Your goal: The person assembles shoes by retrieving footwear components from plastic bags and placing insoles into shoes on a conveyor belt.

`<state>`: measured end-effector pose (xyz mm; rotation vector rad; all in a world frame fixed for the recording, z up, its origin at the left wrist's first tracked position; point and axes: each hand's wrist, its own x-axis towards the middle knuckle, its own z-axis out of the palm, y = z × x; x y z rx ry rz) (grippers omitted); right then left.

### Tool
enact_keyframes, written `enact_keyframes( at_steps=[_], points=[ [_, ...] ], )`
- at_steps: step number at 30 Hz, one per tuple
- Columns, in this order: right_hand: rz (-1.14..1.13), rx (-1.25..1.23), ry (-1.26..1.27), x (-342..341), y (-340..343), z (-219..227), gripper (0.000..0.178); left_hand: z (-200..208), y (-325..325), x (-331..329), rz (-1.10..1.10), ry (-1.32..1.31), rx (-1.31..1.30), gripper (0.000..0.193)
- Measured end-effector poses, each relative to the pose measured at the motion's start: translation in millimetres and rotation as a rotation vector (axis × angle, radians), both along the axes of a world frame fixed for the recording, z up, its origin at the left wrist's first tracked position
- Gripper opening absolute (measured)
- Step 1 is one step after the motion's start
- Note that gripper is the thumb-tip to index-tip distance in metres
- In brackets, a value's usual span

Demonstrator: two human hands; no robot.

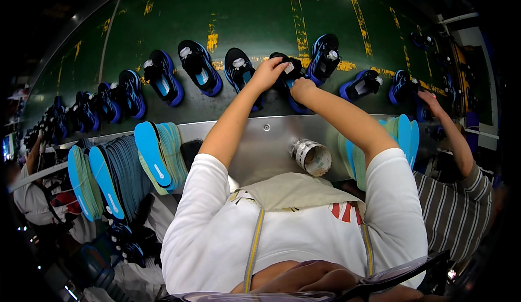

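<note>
A black sneaker with a blue sole (pixel 296 104) sits at the near edge of the green belt, between my two hands. My left hand (pixel 267 75) is closed on its upper, with the fingertips beside a small white piece (pixel 289 68). My right hand (pixel 303 88) is curled at the shoe's opening; its fingertips are hidden. Just left is another sneaker (pixel 237 63), partly behind my left forearm. To the right, a tilted sneaker (pixel 326 55) has a white wad in it and almost touches the held shoe.
Several more sneakers, one here (pixel 195 65), line the green belt (pixel 255 14). Stacked blue insoles (pixel 149 150) hang off the steel ledge (pixel 255 144) at left, more insoles (pixel 404 133) at right. A paper-wrapped can (pixel 313 159) lies before me. A co-worker's hand (pixel 430 101) reaches in at right.
</note>
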<state>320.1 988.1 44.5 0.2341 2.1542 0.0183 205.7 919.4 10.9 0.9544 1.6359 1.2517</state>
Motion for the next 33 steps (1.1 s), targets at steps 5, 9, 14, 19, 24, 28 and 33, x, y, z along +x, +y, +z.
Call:
enact_keyframes(
  at_steps=[5,9,14,19,24,28,33],
  points=[
    [0.178,-0.033,-0.065,-2.8,0.0,11.6,0.026,8.7,-5.2,0.7,0.051,-0.037,0.014,0.030],
    [0.176,-0.018,-0.086,-6.3,-3.1,14.5,0.025,15.1,-9.0,-4.7,-0.006,-0.157,-0.068,0.032],
    [0.260,-0.079,-0.003,-0.5,6.8,-12.9,0.023,18.7,-7.1,-3.9,-0.002,-0.173,-0.088,0.028],
    [0.296,-0.159,0.093,1.5,11.3,2.7,0.023,11.6,-6.4,10.4,0.280,0.493,0.179,0.029],
    [0.087,-0.346,0.092,8.2,-0.1,46.5,0.041,23.6,-8.8,12.5,0.016,0.714,0.121,0.031],
    [-0.050,-0.305,0.041,16.8,-13.3,48.7,0.049,31.4,-9.9,17.2,-0.111,0.832,-0.027,0.036],
    [-0.287,-0.304,0.381,39.9,-22.0,38.4,0.039,36.4,-0.6,11.0,-0.192,1.038,-0.092,0.031]
  ],
)
